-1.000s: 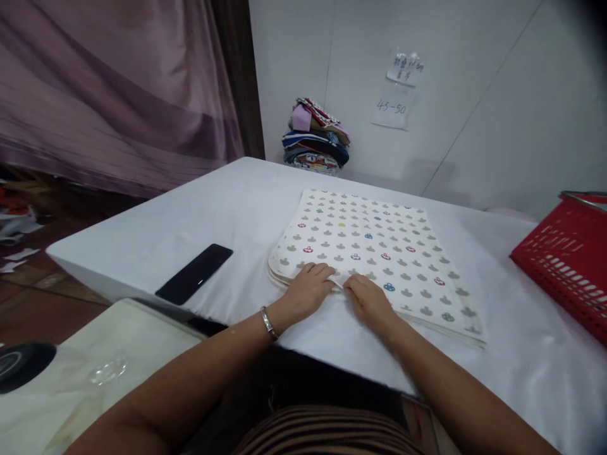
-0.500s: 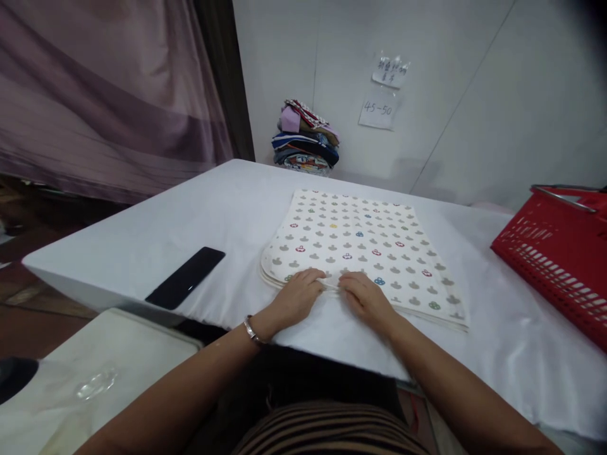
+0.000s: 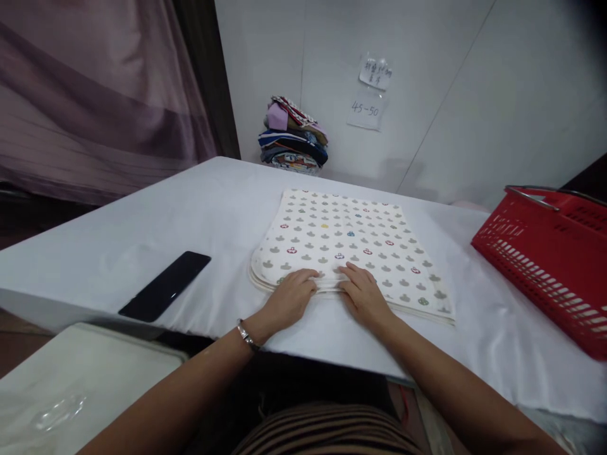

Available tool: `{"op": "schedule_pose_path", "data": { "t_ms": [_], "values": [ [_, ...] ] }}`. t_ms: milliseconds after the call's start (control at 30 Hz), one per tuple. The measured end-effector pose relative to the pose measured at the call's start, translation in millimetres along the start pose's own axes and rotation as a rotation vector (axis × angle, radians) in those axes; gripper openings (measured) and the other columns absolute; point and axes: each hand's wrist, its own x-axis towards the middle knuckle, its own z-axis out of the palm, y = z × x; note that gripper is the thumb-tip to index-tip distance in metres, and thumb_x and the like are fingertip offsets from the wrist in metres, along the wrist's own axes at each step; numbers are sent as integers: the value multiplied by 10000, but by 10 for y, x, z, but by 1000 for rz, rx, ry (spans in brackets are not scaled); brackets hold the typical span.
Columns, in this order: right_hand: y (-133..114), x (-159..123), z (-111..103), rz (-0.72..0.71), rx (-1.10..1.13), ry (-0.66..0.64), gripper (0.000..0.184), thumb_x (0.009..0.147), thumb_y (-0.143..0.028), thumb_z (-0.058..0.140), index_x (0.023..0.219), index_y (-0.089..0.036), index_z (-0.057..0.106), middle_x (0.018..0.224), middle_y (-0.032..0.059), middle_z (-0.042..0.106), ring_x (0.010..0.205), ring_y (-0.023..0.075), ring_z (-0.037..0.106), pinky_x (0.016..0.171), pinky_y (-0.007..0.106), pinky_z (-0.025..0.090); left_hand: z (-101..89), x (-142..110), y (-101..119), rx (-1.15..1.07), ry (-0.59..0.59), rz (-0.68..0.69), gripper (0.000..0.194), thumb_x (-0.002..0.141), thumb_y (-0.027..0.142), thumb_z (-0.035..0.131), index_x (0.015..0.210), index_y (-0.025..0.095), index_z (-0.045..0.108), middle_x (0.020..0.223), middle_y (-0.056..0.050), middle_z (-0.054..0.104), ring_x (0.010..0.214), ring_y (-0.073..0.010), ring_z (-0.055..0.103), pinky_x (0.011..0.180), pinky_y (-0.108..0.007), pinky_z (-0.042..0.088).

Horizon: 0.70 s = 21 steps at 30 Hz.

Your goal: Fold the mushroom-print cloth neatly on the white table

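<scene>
A white cloth [image 3: 346, 234] lies folded flat in several layers, printed with small grey mushroom-like shapes and a few red, blue, green and yellow ones. My left hand [image 3: 293, 294] grips its near edge, fingers curled over the top and a bracelet on the wrist. A short way to the right, my right hand [image 3: 365, 294] holds the same edge between thumb and fingers, with the index finger resting on the print. Between the two hands the layered edge shows, slightly raised. My thumbs are mostly hidden.
The cloth lies on a white-covered table [image 3: 227, 208]. A black phone [image 3: 165, 285] is at the left, and a red plastic basket [image 3: 545, 253] at the right. Folded clothes [image 3: 294, 139] are stacked by the wall. A pale stool-like surface [image 3: 95, 373] stands below the table's left front.
My fingers have opened slightly along the cloth's near edge, and the right index finger has stretched forward onto the print. The view has turned a little to the right.
</scene>
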Motion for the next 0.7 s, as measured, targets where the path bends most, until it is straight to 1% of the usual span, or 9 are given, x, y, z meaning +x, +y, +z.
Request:
{"op": "schedule_pose_path", "data": {
  "t_ms": [133, 233, 333, 500, 600, 700],
  "values": [
    [7, -2, -18, -23, -55, -10, 179, 885, -115, 436, 847, -157, 606, 1258, 142, 538, 1271, 275, 365, 944, 454, 382, 31, -2, -13, 78, 21, 41, 202, 909, 143, 371, 869, 167, 567, 1169, -55, 542, 1075, -187, 483, 913, -380, 422],
    [-2, -39, -43, -68, -36, -13, 225, 894, -100, 404, 828, -167, 609, 1285, 109, 529, 1286, 256, 348, 965, 458, 369, 53, -4, -15, 152, 37, 91, 208, 908, 127, 372, 880, 163, 575, 1148, -52, 559, 1063, -184, 485, 908, -374, 411],
    [-12, -94, -50, -103, 5, -12, 237, 908, -125, 398, 831, -173, 616, 1278, 87, 542, 1286, 244, 349, 977, 460, 366, 59, -11, -11, 219, 42, 139, 195, 910, 122, 380, 910, 151, 573, 1133, -58, 565, 1069, -188, 476, 923, -375, 393],
    [-9, -136, -30, -58, 5, -7, 232, 919, -153, 412, 858, -178, 634, 1275, 84, 546, 1284, 245, 356, 963, 455, 385, 54, -20, -10, 264, 30, 164, 171, 907, 121, 400, 877, 137, 567, 1098, -54, 564, 1041, -189, 466, 911, -362, 385],
    [-7, -131, -16, -42, -4, -8, 243, 923, -166, 411, 852, -190, 643, 1248, 75, 566, 1269, 242, 378, 953, 452, 394, 56, -23, -18, 265, 13, 175, 180, 906, 119, 395, 846, 146, 563, 1028, -43, 570, 965, -178, 476, 855, -344, 401],
    [-8, -136, -3, -38, -8, 1, 246, 918, -145, 409, 855, -178, 645, 1230, 90, 576, 1258, 247, 390, 940, 447, 401, 64, -30, -29, 270, 11, 184, 183, 902, 114, 393, 842, 154, 561, 959, -35, 576, 892, -169, 480, 804, -333, 407]
  ]
}}
